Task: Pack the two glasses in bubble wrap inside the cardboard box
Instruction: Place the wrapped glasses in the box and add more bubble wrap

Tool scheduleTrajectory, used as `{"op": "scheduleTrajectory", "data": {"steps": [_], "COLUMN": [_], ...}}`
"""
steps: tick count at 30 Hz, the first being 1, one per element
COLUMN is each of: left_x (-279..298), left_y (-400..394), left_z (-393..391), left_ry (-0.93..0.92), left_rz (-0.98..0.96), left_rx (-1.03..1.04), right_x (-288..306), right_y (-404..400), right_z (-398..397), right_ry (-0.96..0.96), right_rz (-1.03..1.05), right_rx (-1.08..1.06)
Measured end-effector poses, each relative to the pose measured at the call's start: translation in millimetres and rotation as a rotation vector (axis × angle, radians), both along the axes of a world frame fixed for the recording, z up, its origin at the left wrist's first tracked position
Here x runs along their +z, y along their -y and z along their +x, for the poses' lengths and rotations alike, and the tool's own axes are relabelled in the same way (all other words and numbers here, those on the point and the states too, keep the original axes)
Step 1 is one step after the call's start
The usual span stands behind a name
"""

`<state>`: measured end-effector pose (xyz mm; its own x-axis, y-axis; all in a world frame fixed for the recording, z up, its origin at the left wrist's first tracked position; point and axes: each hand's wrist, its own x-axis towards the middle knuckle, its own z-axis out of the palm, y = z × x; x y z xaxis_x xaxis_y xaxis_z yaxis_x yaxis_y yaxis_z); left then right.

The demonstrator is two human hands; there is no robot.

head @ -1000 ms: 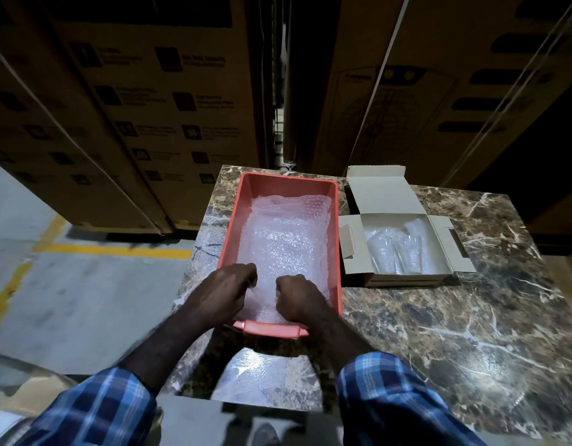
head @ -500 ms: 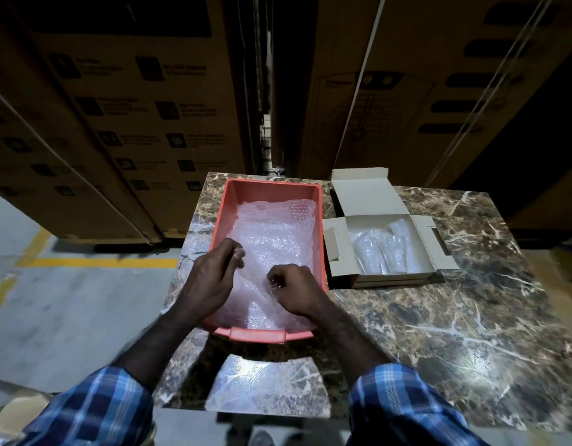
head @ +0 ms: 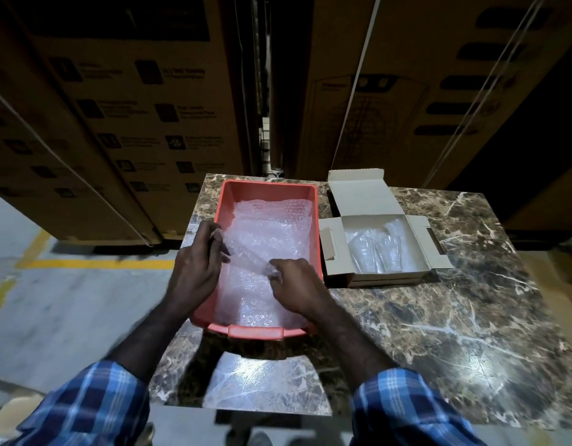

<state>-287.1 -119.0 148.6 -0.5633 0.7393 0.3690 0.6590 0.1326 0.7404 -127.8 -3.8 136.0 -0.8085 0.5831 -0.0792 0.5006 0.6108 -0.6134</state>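
Note:
Sheets of bubble wrap [head: 271, 233] fill an orange-red plastic tray [head: 268, 188] on the marble table. My left hand [head: 197, 262] pinches the near edge of the top sheet at the tray's left wall and lifts it. My right hand [head: 294, 288] grips the same edge nearer the tray's middle. To the right of the tray stands a small open cardboard box [head: 339, 249] with its lid flap up. Two clear glasses [head: 378, 252] lie side by side inside it on a clear lining.
The marble table [head: 455, 317] ends close to me and at the left beside the tray. Tall stacked cartons [head: 133, 107] stand right behind it. Grey floor with a yellow line [head: 94, 263] lies to the left.
Both hands have risen from the tray's near end toward its middle, drawing the edge of the top bubble wrap sheet up. The camera has tilted a little.

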Motion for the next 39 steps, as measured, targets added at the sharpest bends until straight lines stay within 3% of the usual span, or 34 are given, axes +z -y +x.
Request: {"op": "scheduleTrajectory", "data": {"steps": [9, 14, 20, 26, 33, 36, 39], "left_x": [49, 99, 151, 176, 191, 202, 209], "left_y": [-29, -50, -61, -81, -127, -146, -167], "left_z": [-7, 20, 54, 92, 163, 201, 237], "left_ry": [0.065, -0.137, -0.25, -0.231, -0.096, -0.074, -0.037], "left_rz": [0.198, 0.331, 0.494, 0.505, 0.557, 0.616, 0.65], "left_rx": [0.064, 0.005, 0.093, 0.141, 0.095, 0.076, 0.034], "right_x": [61, 89, 110, 133, 175, 191, 199], "right_y": [-37, -38, -49, -91, -143, -157, -175], "right_z": [13, 12, 29, 83, 177, 217, 255], "right_ry": [-0.262, -0.249, -0.51, -0.623, -0.777, -0.773, -0.634], "right_rz": [0.325, 0.352, 0.673, 0.595, 0.286, 0.387, 0.556], "right_rx": [-0.199, -0.144, -0.39, -0.41, -0.422, -0.44, -0.514]}}
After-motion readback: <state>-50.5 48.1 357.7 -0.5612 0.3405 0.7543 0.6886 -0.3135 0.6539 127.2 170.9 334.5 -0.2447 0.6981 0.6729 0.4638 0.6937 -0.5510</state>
